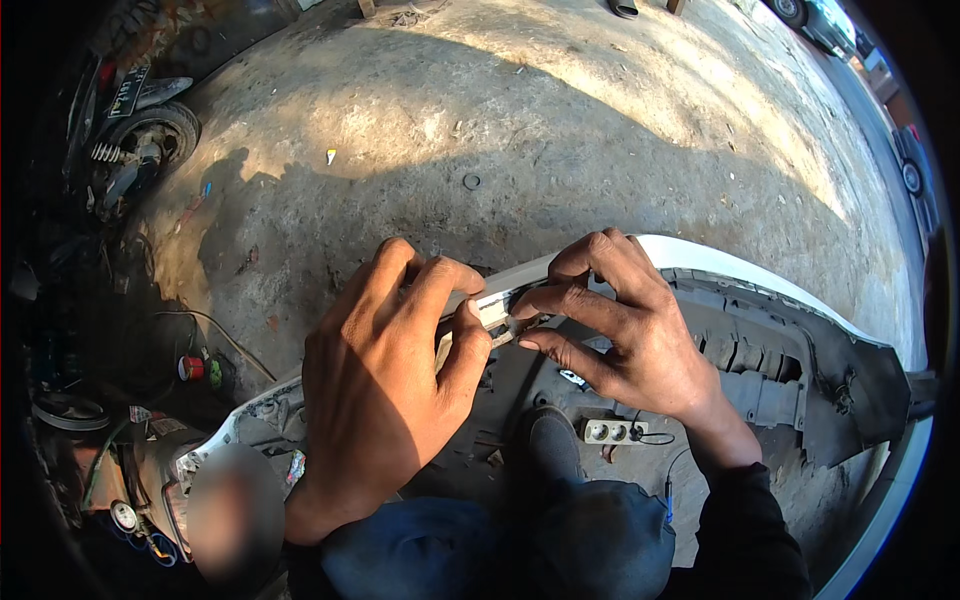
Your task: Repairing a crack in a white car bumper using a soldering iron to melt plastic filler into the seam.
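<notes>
A white car bumper [700, 257] curves across in front of me, its dark hollow inner side toward me. At the middle of its rim, my left hand [395, 360] pinches the white edge between thumb and index finger. My right hand [630, 325] is just right of it, thumb and fingertips drawn together at a dark spot on the same edge. Whatever is between those fingertips is too small and covered to name. Inside the bumper, black plastic parts [750, 360] show on the right.
A white power strip [608, 432] with a plugged-in cord lies beside my shoe [553, 447]. A blue-handled corded tool [668, 500] is near my right knee. A motorcycle [150, 140] stands at the far left. A pressure gauge [123, 516] and hoses sit at the lower left. A dark ring [472, 182] lies on the ground ahead.
</notes>
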The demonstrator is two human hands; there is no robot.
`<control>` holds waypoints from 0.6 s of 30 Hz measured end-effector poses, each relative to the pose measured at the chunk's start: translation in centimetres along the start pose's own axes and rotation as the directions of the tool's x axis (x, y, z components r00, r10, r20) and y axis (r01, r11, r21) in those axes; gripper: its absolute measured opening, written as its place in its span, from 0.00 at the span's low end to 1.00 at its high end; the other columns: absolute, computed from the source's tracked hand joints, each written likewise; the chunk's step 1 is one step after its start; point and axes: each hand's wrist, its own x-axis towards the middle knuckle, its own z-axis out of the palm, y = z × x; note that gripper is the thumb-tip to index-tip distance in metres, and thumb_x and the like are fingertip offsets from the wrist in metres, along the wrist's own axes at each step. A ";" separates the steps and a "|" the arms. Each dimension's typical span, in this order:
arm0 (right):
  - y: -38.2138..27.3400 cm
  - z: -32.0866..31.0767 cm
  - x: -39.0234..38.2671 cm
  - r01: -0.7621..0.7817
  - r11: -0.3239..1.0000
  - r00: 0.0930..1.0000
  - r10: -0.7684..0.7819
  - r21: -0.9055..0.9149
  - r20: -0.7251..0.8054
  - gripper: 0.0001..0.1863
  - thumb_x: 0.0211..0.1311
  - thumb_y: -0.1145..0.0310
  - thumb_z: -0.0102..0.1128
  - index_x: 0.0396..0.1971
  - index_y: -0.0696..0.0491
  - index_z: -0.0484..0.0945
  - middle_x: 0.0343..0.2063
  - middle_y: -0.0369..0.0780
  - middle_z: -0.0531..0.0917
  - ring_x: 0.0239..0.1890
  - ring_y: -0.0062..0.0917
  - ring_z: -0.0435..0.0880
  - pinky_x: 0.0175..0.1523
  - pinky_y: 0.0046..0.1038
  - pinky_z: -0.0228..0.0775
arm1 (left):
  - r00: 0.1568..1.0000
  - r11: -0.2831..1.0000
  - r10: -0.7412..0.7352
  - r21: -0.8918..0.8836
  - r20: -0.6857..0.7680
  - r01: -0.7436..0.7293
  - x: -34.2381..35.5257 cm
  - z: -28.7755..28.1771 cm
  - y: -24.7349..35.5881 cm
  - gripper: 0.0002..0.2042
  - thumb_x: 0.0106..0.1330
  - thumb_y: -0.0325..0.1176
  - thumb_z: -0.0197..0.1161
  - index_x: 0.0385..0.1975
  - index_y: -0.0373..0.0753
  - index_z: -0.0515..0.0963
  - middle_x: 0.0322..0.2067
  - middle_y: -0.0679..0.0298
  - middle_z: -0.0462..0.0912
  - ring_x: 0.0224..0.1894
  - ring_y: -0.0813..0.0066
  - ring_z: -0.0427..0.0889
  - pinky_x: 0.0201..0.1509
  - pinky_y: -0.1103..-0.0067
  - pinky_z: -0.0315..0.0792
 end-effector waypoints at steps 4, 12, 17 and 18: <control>-0.2 0.4 0.0 -0.098 0.992 0.995 0.099 0.080 -0.010 0.14 0.56 0.62 0.79 0.41 0.50 0.88 0.41 0.36 0.76 0.44 0.31 0.77 0.51 0.37 0.72 | 1.000 1.000 0.018 -0.023 -0.024 -0.018 0.0 0.0 0.0 0.10 0.61 0.27 0.69 0.42 0.41 0.83 0.36 0.59 0.78 0.35 0.58 0.83 0.40 0.65 0.76; -0.7 0.6 -0.1 -0.087 0.993 0.995 0.091 0.081 -0.039 0.12 0.57 0.63 0.79 0.39 0.49 0.87 0.41 0.36 0.75 0.44 0.33 0.77 0.49 0.37 0.70 | 0.993 0.985 0.107 -0.129 -0.047 -0.112 -0.6 -0.5 -0.3 0.09 0.58 0.27 0.72 0.38 0.43 0.84 0.36 0.61 0.77 0.34 0.60 0.83 0.39 0.67 0.76; -0.8 0.8 -0.1 -0.039 0.999 0.999 0.040 0.025 -0.033 0.12 0.59 0.65 0.76 0.40 0.50 0.85 0.41 0.38 0.76 0.44 0.33 0.77 0.48 0.36 0.68 | 0.983 0.980 0.181 -0.086 0.006 -0.180 -0.6 -0.8 -0.5 0.08 0.56 0.29 0.75 0.35 0.42 0.85 0.36 0.62 0.77 0.36 0.62 0.82 0.38 0.68 0.75; -0.7 0.8 -0.2 -0.041 0.999 0.999 0.042 0.025 -0.034 0.12 0.59 0.65 0.76 0.40 0.50 0.85 0.41 0.38 0.76 0.44 0.33 0.77 0.48 0.36 0.68 | 0.983 0.980 0.183 -0.086 0.008 -0.181 -0.6 -0.8 -0.5 0.08 0.56 0.29 0.75 0.35 0.42 0.85 0.36 0.62 0.77 0.36 0.62 0.82 0.38 0.68 0.75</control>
